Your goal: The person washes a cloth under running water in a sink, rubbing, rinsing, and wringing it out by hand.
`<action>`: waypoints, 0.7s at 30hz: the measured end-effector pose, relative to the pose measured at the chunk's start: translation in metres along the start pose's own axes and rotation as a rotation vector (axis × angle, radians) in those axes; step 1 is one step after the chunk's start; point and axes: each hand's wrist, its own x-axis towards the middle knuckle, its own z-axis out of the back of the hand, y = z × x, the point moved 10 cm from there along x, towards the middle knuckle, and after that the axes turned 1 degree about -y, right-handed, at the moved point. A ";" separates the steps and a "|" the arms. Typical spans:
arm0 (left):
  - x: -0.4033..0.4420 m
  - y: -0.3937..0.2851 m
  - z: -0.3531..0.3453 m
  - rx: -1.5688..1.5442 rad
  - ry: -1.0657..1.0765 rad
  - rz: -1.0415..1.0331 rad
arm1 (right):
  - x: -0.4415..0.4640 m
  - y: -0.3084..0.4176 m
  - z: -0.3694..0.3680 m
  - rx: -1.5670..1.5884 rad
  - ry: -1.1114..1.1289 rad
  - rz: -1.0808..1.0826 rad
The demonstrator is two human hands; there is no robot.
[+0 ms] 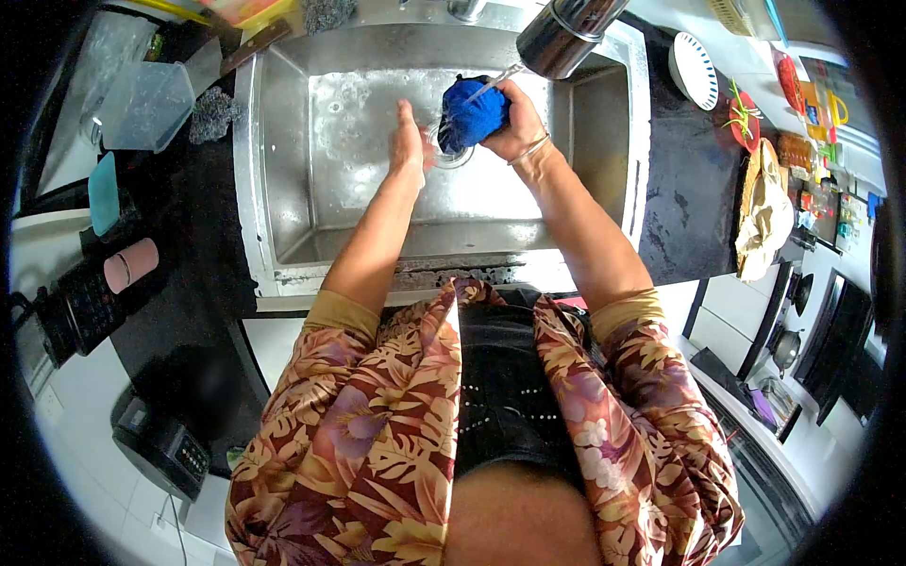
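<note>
Over the steel sink (363,241), my right hand (517,127) is closed around a bunched blue cloth (475,108) with dark edges. A thin stream of water from the dark metal faucet (562,40) runs onto the cloth. My left hand (408,141) is held to the left of the cloth, fingers stretched out and apart from it, holding nothing that I can see. Below the two hands, the round drain (453,157) shows in the wet sink floor.
Left of the sink are a clear plastic container (146,106), a grey scouring pad (214,115) and a pink cylinder (132,265). On the right counter stand a white bowl (695,72), a red dish (744,123) with green stems and a pale cloth (763,222).
</note>
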 end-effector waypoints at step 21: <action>-0.075 -0.073 -0.049 0.250 0.448 -0.650 | 0.030 0.011 0.051 -0.495 -0.136 0.134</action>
